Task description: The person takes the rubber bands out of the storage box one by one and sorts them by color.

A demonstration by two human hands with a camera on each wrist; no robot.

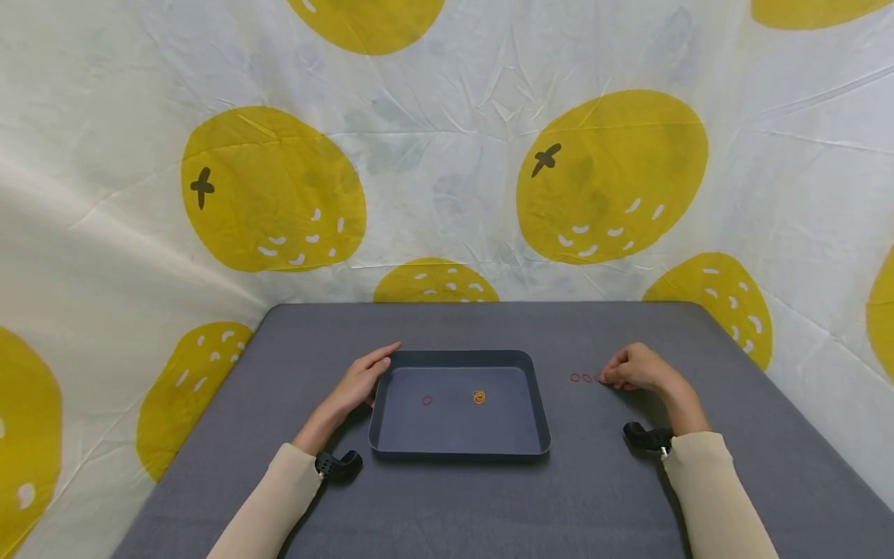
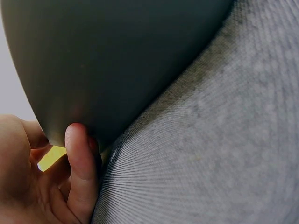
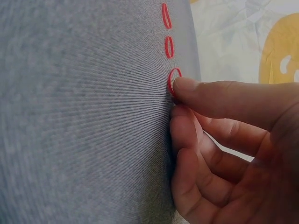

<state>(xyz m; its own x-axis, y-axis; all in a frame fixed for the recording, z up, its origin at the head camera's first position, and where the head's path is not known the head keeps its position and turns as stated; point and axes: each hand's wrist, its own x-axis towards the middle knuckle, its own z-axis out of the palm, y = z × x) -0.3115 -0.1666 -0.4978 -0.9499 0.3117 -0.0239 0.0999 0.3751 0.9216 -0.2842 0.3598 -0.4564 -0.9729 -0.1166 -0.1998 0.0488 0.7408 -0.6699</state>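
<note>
A person in long pale sleeves works with both hands at a grey worktop, a shallow dark tray set between them. At the tray's left side, the left grip holds the wall near the far corner, its index finger reaching out past the rim; the left wrist view shows one finger curled up against the outside of the wall.

Across the worktop, the right grip pinches a red band between thumb and finger, low against the cloth. The band lies to the right of the tray, at the right-hand end of a short row; two matching red loops lie just beside it, apart from one another. A strip of grey fabric separates the row from the tray's right rim.

Inside the tray, a single red ring lies left of a small cluster of orange bands, both well apart from the near wall.

A broad stretch of worktop runs from the tray's near rim toward the person, and a narrower strip lies between its far rim and the worktop's far edge, where a white backdrop printed with yellow fruit rises. The right-hand edge slants away beyond the right grip, well apart from the fingers.
</note>
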